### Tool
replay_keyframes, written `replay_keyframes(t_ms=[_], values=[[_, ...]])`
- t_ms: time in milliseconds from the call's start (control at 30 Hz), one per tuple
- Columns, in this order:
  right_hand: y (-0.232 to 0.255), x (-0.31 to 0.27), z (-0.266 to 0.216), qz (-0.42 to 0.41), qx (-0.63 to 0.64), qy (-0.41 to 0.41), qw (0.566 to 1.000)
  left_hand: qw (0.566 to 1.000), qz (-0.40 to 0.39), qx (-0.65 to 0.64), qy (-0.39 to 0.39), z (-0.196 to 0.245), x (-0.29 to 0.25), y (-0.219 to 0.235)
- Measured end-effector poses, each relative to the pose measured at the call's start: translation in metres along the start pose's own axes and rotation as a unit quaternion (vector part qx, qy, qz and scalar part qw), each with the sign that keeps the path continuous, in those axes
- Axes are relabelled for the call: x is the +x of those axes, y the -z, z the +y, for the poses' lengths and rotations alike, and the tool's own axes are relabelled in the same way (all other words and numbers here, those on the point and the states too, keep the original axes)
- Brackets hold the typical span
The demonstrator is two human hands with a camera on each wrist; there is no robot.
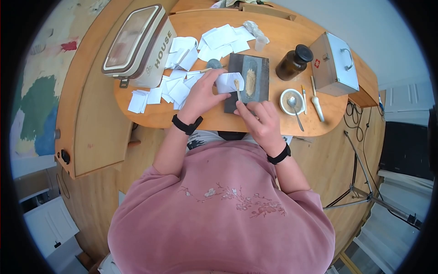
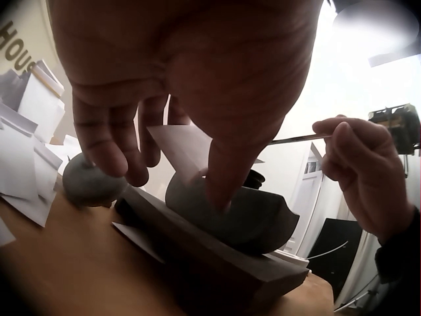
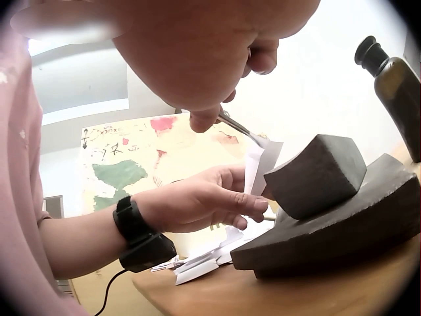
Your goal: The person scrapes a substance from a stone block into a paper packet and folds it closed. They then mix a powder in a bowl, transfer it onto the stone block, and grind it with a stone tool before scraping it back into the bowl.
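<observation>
My left hand (image 1: pixel 203 97) holds a small white paper packet (image 1: pixel 226 83) between thumb and fingers, over the left edge of a dark stone slab (image 1: pixel 232 106). My right hand (image 1: pixel 262 123) pinches the thin handle of a small metal spatula (image 3: pixel 240 126). Its tip, bearing tan powder (image 1: pixel 237 83), lies at the packet's mouth. On the slab sits a raised grey stone block (image 2: pixel 227 220), with a long heap of tan powder (image 1: pixel 250 82) on top. A rounded grey stone (image 1: pixel 213 64) rests just beyond my left fingers.
Loose white paper packets (image 1: pixel 175 89) and sheets (image 1: pixel 221 37) spread at left and back. A HOUSE storage box (image 1: pixel 141 50) stands far left. Rightward are a brown jar (image 1: pixel 292 64), a white bowl (image 1: pixel 285 106) with a spoon (image 1: pixel 296 114), a brush (image 1: pixel 304 98), a white-ended tool (image 1: pixel 317 107) and a metal case (image 1: pixel 335 66).
</observation>
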State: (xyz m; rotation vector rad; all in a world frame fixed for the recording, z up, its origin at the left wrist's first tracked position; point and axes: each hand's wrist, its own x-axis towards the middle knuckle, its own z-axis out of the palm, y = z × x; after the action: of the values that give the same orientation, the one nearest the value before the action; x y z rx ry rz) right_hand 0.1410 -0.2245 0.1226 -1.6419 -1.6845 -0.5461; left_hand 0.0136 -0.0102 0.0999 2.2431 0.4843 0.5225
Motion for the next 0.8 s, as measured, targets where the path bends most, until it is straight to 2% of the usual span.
replay_keyframes(t_ms=[167,233,267,333,367,433,567,667,800], values=[[-0.008,0.005,-0.003,-0.010,0.045,0.004,0.999,0.997,-0.004,-0.074,0.000,-0.002,-0.005,0.002],[-0.012,0.008,-0.003,-0.001,0.142,-0.046,0.989,0.995,-0.002,-0.099,-0.001,-0.009,-0.008,-0.001],[-0.013,0.010,-0.006,-0.002,0.143,-0.046,0.989,0.992,-0.001,-0.124,-0.004,-0.012,-0.009,-0.003],[-0.017,0.013,-0.012,0.022,0.282,-0.218,0.934,0.990,-0.003,-0.140,0.002,-0.014,-0.013,-0.007],[-0.016,0.016,-0.015,0.020,0.284,-0.216,0.934,0.988,-0.004,-0.155,0.007,-0.016,-0.015,-0.007],[-0.011,0.019,-0.022,0.029,0.300,-0.270,0.915,0.988,-0.002,-0.156,0.005,-0.014,-0.017,-0.007],[-0.013,0.014,-0.016,0.009,0.305,-0.260,0.916,0.986,0.005,-0.169,0.005,-0.019,-0.023,-0.014],[-0.001,0.010,-0.017,0.025,0.319,-0.251,0.914,0.985,0.005,-0.169,0.027,-0.020,-0.025,-0.015],[0.018,0.000,-0.015,0.075,0.255,-0.219,0.939,0.992,0.010,-0.118,0.052,-0.015,-0.031,-0.009]])
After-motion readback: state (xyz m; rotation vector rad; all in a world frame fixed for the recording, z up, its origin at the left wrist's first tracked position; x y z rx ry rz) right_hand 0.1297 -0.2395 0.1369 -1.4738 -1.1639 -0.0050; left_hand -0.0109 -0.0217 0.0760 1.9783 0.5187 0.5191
